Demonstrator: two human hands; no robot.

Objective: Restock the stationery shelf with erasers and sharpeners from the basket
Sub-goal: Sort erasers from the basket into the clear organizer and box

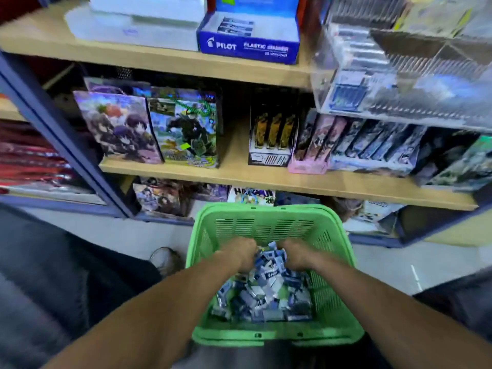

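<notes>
erasers (269, 291) in basket (332, 262) | left grip (241, 253), right grip (294, 253) clutch them

Green slotted plastic basket (335, 265), upright, surrounds both hands. Loose heap of small blue-and-white wrapped erasers (266, 296) covers its bottom, below and between hands. Blue open-top Pilot eraser box (249, 46), few packs inside, on wooden shelf (159, 62) well above hands.

Both hands, left (241, 253) and right (294, 253), sit low in the green basket (335, 251), walled on all sides, open only above. At upper centre the blue Pilot box (249, 49) is open-topped, flanked close by white boxes (133, 25) on its left and a clear rack (399, 75) on its right. On the middle shelf (234, 171), bare wood lies between the picture boxes (186, 129) and the black card box (271, 137).
</notes>
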